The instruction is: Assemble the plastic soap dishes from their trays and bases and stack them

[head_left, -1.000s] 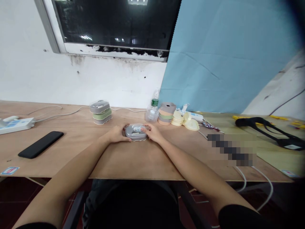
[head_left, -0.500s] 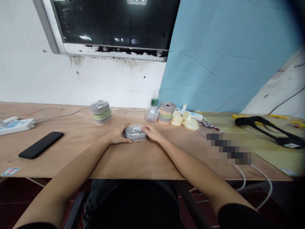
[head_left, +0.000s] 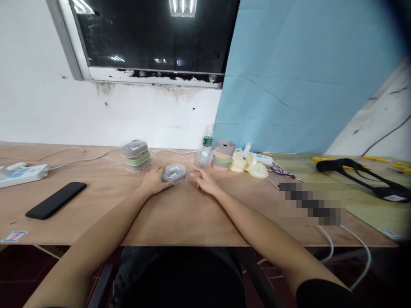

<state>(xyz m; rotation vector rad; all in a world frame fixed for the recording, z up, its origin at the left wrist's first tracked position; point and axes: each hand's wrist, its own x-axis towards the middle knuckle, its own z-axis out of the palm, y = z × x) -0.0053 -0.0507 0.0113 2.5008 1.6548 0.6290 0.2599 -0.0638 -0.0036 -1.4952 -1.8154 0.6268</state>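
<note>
A small grey oval box (head_left: 174,173) with a see-through lid lies tilted askew on the table in front of me. My left hand (head_left: 154,180) grips its left end, thumb along the near side and the other fingers behind. To the right of the box, a small gap away, my right hand (head_left: 205,180) rests with its fingers apart and nothing in them. Back left stands a stack of similar boxes (head_left: 136,155), grey and green. Grey, orange and green box bases (head_left: 224,156) are piled back right, beside several pale yellow lids (head_left: 238,162).
A clear plastic bottle (head_left: 206,149) stands by the wall. On the left lie a black phone-like slab (head_left: 56,200) and a white power strip (head_left: 24,175) with cables. At the right are a black strap-like frame (head_left: 362,177) and a blurred-out dark object (head_left: 311,203).
My right hand has let go of the box and is now apart from it. The box has shifted slightly left and turned in my left hand. The view has tipped up a little.
</note>
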